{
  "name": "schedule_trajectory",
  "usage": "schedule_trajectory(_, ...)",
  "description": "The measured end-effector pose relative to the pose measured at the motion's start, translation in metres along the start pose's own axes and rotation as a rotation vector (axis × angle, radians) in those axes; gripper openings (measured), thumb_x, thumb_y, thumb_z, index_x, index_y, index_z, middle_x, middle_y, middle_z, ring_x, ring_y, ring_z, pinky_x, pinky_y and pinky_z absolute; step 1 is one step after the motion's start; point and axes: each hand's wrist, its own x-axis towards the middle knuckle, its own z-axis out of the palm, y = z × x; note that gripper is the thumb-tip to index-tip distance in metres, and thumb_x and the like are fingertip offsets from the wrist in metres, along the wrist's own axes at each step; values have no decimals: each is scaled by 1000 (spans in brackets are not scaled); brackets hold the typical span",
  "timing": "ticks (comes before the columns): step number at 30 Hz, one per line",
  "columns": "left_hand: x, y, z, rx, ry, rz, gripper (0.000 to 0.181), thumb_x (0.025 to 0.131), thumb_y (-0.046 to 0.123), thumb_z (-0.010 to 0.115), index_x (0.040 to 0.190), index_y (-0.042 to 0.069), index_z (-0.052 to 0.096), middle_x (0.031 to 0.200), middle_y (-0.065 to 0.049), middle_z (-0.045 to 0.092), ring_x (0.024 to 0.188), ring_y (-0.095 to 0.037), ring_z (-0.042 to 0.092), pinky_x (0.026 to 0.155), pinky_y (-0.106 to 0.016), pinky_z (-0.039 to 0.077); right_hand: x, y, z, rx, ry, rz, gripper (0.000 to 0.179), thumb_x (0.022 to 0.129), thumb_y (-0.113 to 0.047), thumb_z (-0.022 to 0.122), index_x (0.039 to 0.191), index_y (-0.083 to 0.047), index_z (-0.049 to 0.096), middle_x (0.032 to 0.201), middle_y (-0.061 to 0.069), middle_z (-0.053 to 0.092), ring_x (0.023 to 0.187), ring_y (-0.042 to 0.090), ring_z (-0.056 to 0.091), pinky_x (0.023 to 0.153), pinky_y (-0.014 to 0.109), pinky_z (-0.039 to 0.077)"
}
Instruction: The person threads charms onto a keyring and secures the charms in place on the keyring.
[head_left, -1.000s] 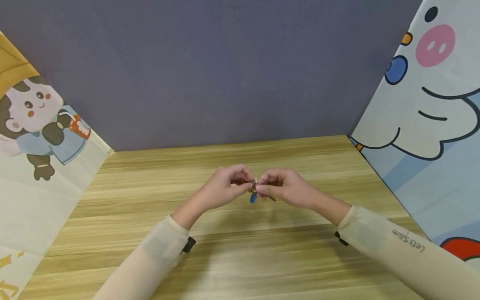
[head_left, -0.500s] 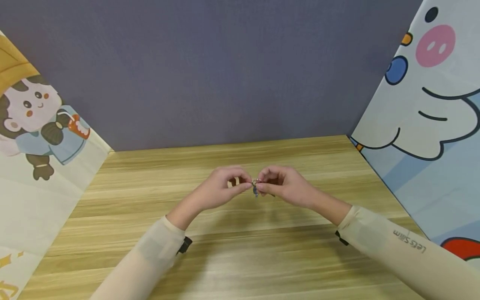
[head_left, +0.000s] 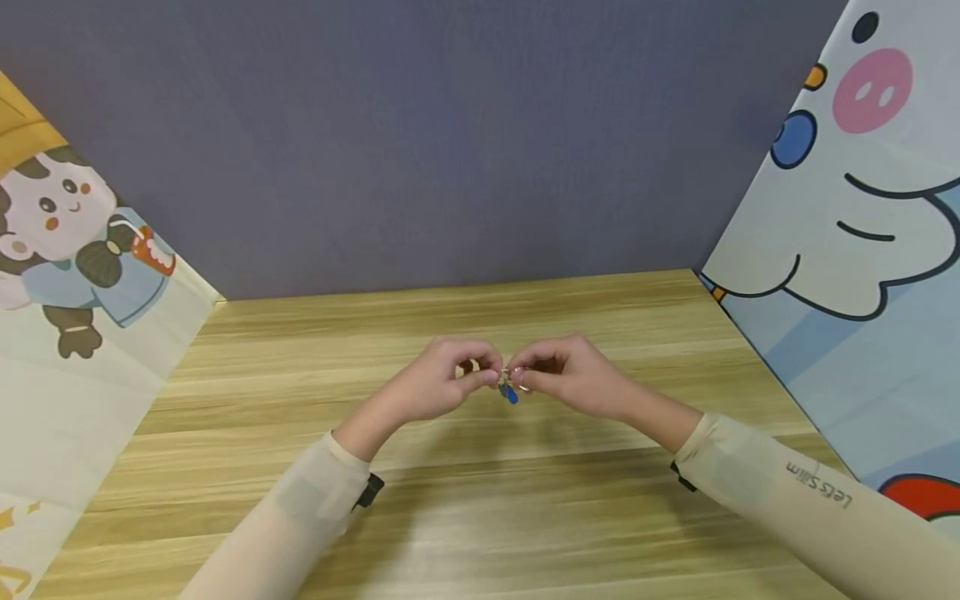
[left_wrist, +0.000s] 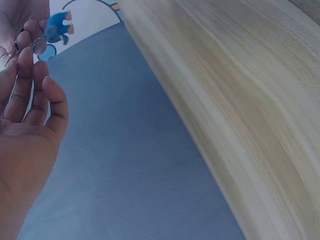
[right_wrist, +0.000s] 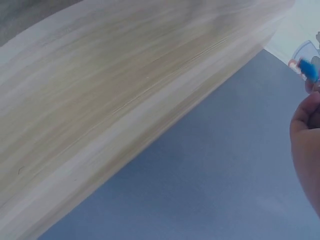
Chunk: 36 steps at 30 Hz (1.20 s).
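A small keychain with a blue animal-shaped charm (head_left: 511,394) hangs between both hands, above the tabletop. My left hand (head_left: 438,382) pinches one side of its metal ring (head_left: 505,374) between thumb and fingertips. From the other side, my right hand (head_left: 573,379) pinches the metal part with thumb and index finger. The left wrist view shows the charm (left_wrist: 56,27), like a little elephant with pale feet, on a silvery chain (left_wrist: 35,44). In the right wrist view the blue charm (right_wrist: 307,69) is blurred at the edge. Fingers hide most of the metal parts.
A wood-grain table (head_left: 480,517) lies below the hands. A grey-blue panel (head_left: 450,150) stands at the back. Cartoon-printed panels flank it, one on the left (head_left: 90,400) and one on the right (head_left: 862,367).
The charm has swung and turned, showing its blue side again after looking edge-on half a second ago. My left hand has shifted slightly left over the second; the right has barely moved.
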Motion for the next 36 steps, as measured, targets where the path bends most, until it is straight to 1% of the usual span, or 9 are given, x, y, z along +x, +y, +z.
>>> schedule_trajectory(4, -1, 1, 0, -20, -3, -11, 8, 103, 12, 70, 96, 15, 72, 93, 1, 75, 86, -9, 63, 78, -25, 53, 0, 0, -1, -6, 21, 15, 15, 102, -13, 71, 113, -6, 80, 102, 15, 80, 87, 16, 73, 73, 28, 60)
schedule_trajectory(7, -1, 1, 0, -45, -10, -29, 8, 104, 16, 69, 97, 15, 73, 94, 0, 75, 87, -9, 63, 80, -26, 54, -1, -2, -2, -6, 42, 34, 15, 102, -13, 72, 113, -7, 81, 102, 13, 81, 83, 13, 71, 69, 25, 57)
schedule_trajectory(12, -2, 1, 1, -84, -21, -42, 9, 105, 19, 68, 103, 14, 75, 99, 3, 77, 93, -8, 67, 87, -28, 58, -1, -3, -2, -13, 66, 21, 19, 103, -13, 70, 118, -5, 80, 111, 11, 82, 95, 23, 77, 79, 27, 63)
schedule_trajectory(16, -2, 1, 2, -117, -14, -31, 10, 106, 17, 67, 106, 11, 75, 104, -4, 78, 96, -10, 68, 90, -30, 59, -1, -4, -1, -31, 78, 13, 24, 104, -14, 69, 126, -7, 77, 112, 10, 82, 97, 28, 77, 81, 28, 64)
schedule_trajectory(20, -1, 0, 5, -151, 68, -19, 10, 105, 13, 67, 103, 5, 74, 115, -8, 74, 106, -17, 67, 90, -31, 59, 0, -6, 0, 22, 83, -1, 24, 103, -10, 70, 126, -3, 71, 101, 14, 79, 84, 17, 73, 71, 26, 60)
schedule_trajectory(23, 0, -1, 7, -199, 141, -16, 9, 103, 10, 69, 100, 4, 74, 128, -8, 72, 119, -22, 68, 92, -32, 61, 0, -8, -1, 47, 69, -3, 19, 101, -8, 72, 120, -2, 72, 95, 15, 78, 76, 11, 69, 62, 24, 54)
schedule_trajectory(25, 0, 0, 9, -232, 176, -23, 8, 102, 10, 70, 99, 5, 76, 132, -10, 72, 121, -24, 69, 94, -34, 62, 0, -9, 0, 33, 55, 6, 19, 101, -10, 73, 118, -3, 74, 94, 12, 79, 75, 11, 69, 60, 24, 52)
schedule_trajectory(31, 1, 2, 14, -317, 272, -30, 7, 99, 7, 75, 101, 3, 81, 118, -13, 77, 106, -21, 74, 91, -33, 64, 1, -10, 5, 7, 90, 15, 22, 102, -14, 73, 122, -6, 76, 100, 14, 81, 82, 20, 74, 65, 25, 57)
schedule_trajectory(36, 1, 4, 12, -359, 293, -47, 10, 99, 7, 75, 107, 1, 79, 112, -15, 79, 100, -18, 77, 88, -31, 65, 1, -9, 6, -40, 165, -51, 12, 102, -14, 73, 109, -7, 81, 96, 11, 81, 77, 16, 70, 64, 25, 54)
